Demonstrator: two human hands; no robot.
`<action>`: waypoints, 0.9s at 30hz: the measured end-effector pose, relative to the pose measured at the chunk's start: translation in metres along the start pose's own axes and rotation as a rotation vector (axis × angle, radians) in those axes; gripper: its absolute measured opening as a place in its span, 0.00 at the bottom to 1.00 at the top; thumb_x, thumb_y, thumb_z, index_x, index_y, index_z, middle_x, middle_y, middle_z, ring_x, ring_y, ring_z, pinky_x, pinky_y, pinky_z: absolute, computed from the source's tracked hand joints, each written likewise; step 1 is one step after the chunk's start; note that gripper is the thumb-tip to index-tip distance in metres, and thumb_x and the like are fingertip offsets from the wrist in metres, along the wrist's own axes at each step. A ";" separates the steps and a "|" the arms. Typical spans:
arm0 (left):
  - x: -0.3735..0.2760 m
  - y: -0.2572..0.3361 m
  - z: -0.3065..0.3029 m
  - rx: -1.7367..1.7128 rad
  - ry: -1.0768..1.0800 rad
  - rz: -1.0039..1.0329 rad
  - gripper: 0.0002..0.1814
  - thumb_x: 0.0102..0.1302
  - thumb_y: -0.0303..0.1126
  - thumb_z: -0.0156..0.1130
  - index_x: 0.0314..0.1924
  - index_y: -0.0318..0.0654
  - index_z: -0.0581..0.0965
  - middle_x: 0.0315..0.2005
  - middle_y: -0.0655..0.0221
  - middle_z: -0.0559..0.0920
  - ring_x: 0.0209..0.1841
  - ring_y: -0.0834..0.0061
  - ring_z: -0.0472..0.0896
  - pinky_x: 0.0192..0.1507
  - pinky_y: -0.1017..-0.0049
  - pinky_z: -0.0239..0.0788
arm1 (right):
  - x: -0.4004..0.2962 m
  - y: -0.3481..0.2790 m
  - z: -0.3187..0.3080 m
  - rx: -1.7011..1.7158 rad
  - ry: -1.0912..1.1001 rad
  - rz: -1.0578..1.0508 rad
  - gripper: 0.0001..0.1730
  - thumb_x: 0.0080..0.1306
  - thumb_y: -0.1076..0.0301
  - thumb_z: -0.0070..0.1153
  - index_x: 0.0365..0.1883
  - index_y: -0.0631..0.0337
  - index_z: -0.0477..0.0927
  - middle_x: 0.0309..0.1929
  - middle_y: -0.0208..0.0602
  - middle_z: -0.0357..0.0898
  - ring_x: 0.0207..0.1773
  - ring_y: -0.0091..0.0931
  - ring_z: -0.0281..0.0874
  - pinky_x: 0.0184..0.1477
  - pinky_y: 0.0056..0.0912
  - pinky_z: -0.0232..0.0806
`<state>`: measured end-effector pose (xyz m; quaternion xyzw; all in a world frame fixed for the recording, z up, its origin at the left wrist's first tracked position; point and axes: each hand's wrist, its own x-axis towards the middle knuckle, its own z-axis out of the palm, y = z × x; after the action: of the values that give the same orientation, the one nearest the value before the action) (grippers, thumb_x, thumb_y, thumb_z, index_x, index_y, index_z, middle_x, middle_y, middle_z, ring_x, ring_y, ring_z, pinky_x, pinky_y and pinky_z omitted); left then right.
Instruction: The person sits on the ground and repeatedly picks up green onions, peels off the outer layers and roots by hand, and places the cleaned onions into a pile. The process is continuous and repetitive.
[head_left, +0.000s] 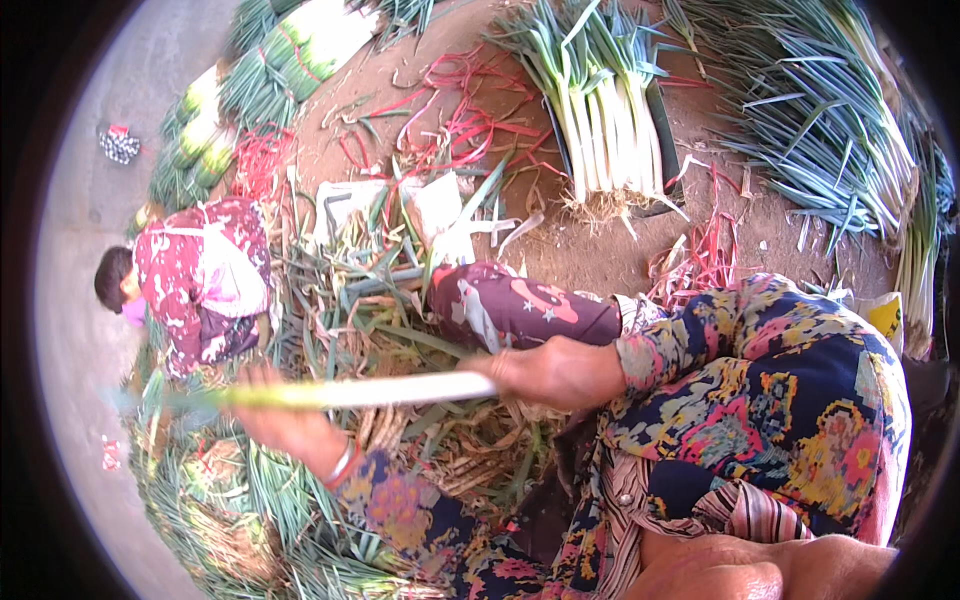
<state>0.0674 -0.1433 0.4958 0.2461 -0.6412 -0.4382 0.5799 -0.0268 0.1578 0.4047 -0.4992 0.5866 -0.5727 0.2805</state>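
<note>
A long leek or large green onion (405, 391), blurred, lies almost level across the middle of the view, its leafy green end to the left. My right hand (559, 373) grips the white end. Farther along, my left hand (289, 427) is at the green part, its fingers showing above the stalk and its palm below; blur hides the exact grip. Loose leaves and peeled skins (480, 457) lie beneath the hands. A rolled-up patterned trouser leg (525, 307) is just above the right hand.
Trimmed leeks (607, 142) lie side by side on a dark support at the top. More leeks (817, 142) are heaped at upper right, unsorted ones (247, 517) at lower left. Tied bundles (292, 67) stand at upper left. Red strips (472, 112) litter the ground. Another person (202, 277) crouches at left.
</note>
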 end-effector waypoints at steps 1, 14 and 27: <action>-0.009 0.044 0.079 -0.433 -0.172 -0.499 0.20 0.69 0.32 0.48 0.57 0.31 0.64 0.48 0.58 0.74 0.48 0.68 0.76 0.43 0.68 0.76 | -0.009 0.025 -0.030 -0.222 0.136 0.006 0.27 0.67 0.56 0.45 0.60 0.60 0.62 0.41 0.39 0.72 0.41 0.31 0.73 0.43 0.32 0.69; -0.144 0.157 0.123 -0.606 -0.902 -0.277 0.21 0.67 0.39 0.52 0.55 0.33 0.68 0.41 0.57 0.78 0.36 0.69 0.80 0.38 0.72 0.72 | 0.025 0.222 -0.223 -1.003 0.323 0.530 0.21 0.70 0.56 0.40 0.54 0.59 0.70 0.43 0.37 0.75 0.42 0.28 0.74 0.40 0.36 0.70; -0.147 0.113 0.002 -0.072 -0.955 -0.091 0.20 0.64 0.48 0.53 0.51 0.46 0.75 0.34 0.64 0.82 0.24 0.73 0.80 0.22 0.70 0.72 | 0.205 0.148 -0.105 -0.675 -0.094 0.142 0.16 0.69 0.61 0.43 0.49 0.55 0.77 0.50 0.47 0.76 0.54 0.33 0.74 0.47 0.39 0.68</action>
<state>0.1179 0.0342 0.5140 0.0249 -0.8087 -0.5494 0.2089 -0.2312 -0.0099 0.3335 -0.5476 0.7627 -0.3018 0.1651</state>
